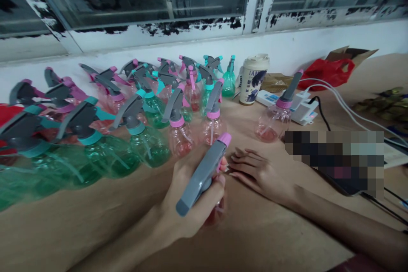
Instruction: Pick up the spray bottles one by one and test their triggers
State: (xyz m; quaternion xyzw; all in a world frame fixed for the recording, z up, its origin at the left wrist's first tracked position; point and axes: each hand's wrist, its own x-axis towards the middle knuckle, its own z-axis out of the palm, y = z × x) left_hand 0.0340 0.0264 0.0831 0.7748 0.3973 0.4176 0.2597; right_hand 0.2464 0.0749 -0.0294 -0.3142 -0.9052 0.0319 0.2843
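Note:
My left hand (194,204) is wrapped around the neck of a spray bottle (204,174) with a grey head and a pink nozzle. The bottle's pink body is mostly hidden under the hand. Just to the right, my right hand (258,174) lies on the table with fingers stretched out and holds nothing. Beyond the left hand stand two pink spray bottles (181,140) close together. Another pink spray bottle (274,121) stands apart, beyond the right hand.
Rows of green spray bottles (149,148) and pink ones fill the table's left and back. A paper coffee cup (251,80), a power strip (301,110) with cables and a red plastic bag (330,72) sit along the back. A blurred-out device (338,165) lies at right.

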